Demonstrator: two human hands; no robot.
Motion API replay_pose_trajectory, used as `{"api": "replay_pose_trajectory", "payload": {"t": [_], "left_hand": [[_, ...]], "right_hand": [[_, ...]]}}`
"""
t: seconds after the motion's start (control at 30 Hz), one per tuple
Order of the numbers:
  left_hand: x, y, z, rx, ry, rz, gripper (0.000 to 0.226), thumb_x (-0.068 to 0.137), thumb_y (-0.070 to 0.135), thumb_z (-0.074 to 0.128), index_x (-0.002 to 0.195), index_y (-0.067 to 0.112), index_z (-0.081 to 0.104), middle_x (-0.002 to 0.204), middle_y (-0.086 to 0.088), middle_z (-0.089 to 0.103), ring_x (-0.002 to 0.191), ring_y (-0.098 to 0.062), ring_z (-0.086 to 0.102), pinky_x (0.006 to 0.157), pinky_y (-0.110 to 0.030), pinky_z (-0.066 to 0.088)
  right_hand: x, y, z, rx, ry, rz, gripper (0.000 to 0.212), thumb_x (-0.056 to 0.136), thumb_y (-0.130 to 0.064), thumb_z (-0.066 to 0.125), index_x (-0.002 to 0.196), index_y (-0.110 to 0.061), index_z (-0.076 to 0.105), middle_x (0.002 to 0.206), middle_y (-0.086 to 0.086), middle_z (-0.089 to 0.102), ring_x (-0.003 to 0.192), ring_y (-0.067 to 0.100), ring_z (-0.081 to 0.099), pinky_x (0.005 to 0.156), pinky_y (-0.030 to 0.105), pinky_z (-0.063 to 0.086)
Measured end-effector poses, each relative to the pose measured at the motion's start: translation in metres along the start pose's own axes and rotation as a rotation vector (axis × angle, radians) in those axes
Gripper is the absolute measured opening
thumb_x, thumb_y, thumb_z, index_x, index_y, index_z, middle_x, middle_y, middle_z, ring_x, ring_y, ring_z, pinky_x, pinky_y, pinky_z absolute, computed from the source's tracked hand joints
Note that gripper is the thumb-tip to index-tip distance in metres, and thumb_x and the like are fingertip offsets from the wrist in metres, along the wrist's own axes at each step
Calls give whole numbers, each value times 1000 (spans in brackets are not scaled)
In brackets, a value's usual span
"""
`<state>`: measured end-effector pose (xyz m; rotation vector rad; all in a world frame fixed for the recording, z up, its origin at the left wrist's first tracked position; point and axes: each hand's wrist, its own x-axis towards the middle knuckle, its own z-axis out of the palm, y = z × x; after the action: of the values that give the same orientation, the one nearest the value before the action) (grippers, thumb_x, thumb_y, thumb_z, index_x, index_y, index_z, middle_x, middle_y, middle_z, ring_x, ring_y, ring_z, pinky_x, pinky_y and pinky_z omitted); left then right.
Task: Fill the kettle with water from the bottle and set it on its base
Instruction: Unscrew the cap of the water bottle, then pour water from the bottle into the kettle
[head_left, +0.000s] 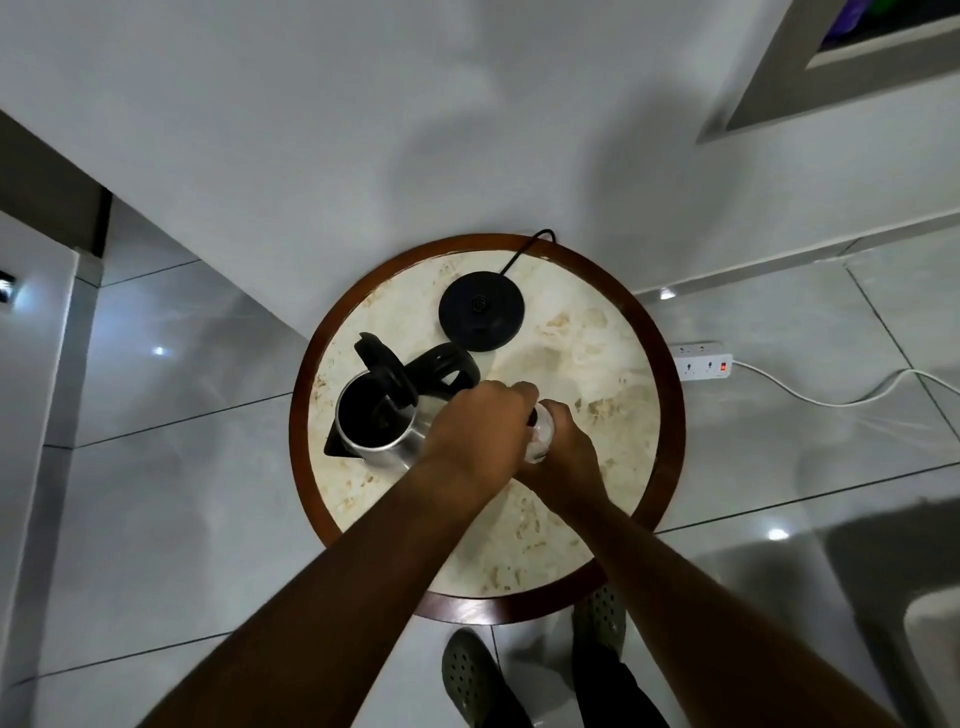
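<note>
A steel kettle (384, 434) with a black handle stands on the left of a round marble table (597, 353), its black lid flipped up and its mouth showing. Its round black base (482, 310) lies apart at the far side, with a cord running off the back edge. A clear plastic bottle (541, 434) stands upright right of the kettle. My right hand (566, 457) is wrapped around the bottle's body. My left hand (478, 431) is closed over the bottle's top, hiding the cap.
The table has a dark wooden rim (301, 415) and stands against a white wall. A white power strip (704, 360) with a lit red switch lies on the glossy tiled floor at the right. My feet in grey clogs (467, 675) are below the table's near edge.
</note>
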<state>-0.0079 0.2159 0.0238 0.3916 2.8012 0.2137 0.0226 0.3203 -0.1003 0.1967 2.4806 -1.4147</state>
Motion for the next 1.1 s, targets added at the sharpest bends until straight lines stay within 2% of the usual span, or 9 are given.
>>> {"api": "replay_pose_trajectory", "payload": {"t": [0.13, 0.27, 0.43, 0.57, 0.67, 0.73, 0.83, 0.97, 1.1], "left_hand": [[-8, 0, 3, -231, 193, -302, 51, 96, 51, 44, 98, 4, 65, 88, -11, 72, 85, -24, 71, 68, -29, 48], [-45, -19, 8, -871, 207, -637, 44, 91, 47, 58, 73, 8, 66, 57, -5, 68, 47, -16, 69, 48, -28, 58], [-100, -68, 20, -1186, 149, -926, 35, 87, 41, 67, 74, 9, 65, 61, -10, 69, 58, -31, 73, 51, -31, 55], [-118, -97, 17, -1281, 194, -965, 39, 86, 41, 70, 79, 3, 63, 67, -15, 69, 55, -28, 70, 46, -26, 51], [-123, -107, 13, -1289, 222, -948, 39, 86, 40, 70, 76, 3, 63, 70, -17, 70, 52, -26, 69, 43, -24, 50], [-127, -114, 12, -1297, 231, -947, 40, 86, 40, 70, 74, 2, 63, 70, -17, 70, 50, -25, 69, 43, -23, 50], [-132, -124, 12, -1310, 237, -942, 42, 85, 43, 70, 73, 3, 62, 68, -16, 70, 50, -24, 68, 43, -22, 49], [-135, -132, 13, -1298, 226, -936, 41, 86, 43, 68, 77, 3, 65, 68, -13, 70, 47, -19, 67, 45, -23, 52], [-136, -136, 12, -1282, 224, -919, 40, 87, 43, 68, 78, 4, 65, 69, -13, 70, 48, -19, 67, 48, -26, 57]], "right_hand": [[-7, -4, 3, 17, 23, -31, 62, 66, -42, 82, 113, -18, 50, 96, -11, 60, 83, 13, 63, 70, 31, 55], [-25, -12, -1, 57, -32, -20, 63, 65, -35, 83, 116, -18, 50, 94, -9, 64, 81, 13, 65, 68, 25, 54], [-40, -41, 6, 228, -304, 55, 48, 67, -24, 81, 108, -25, 55, 94, -4, 71, 82, 8, 70, 69, 24, 57], [-39, -75, 25, 250, -490, 109, 36, 72, -26, 75, 106, -25, 63, 97, 0, 73, 90, 17, 71, 75, 32, 59], [-32, -97, 35, 212, -551, 138, 25, 75, -30, 74, 99, -28, 66, 95, -2, 73, 90, 15, 71, 80, 33, 58], [-28, -108, 39, 206, -578, 202, 21, 72, -35, 75, 92, -28, 70, 90, 0, 73, 85, 18, 70, 73, 34, 57], [-20, -120, 39, 194, -680, 276, 22, 75, -39, 73, 90, -23, 73, 82, 4, 70, 73, 19, 64, 68, 34, 51], [-12, -130, 31, 118, -710, 333, 38, 78, -45, 70, 100, -14, 72, 87, 6, 74, 77, 19, 69, 71, 32, 55], [-6, -130, 27, 77, -729, 339, 52, 73, -48, 72, 108, -10, 69, 104, 18, 74, 100, 33, 71, 95, 46, 54]]}}
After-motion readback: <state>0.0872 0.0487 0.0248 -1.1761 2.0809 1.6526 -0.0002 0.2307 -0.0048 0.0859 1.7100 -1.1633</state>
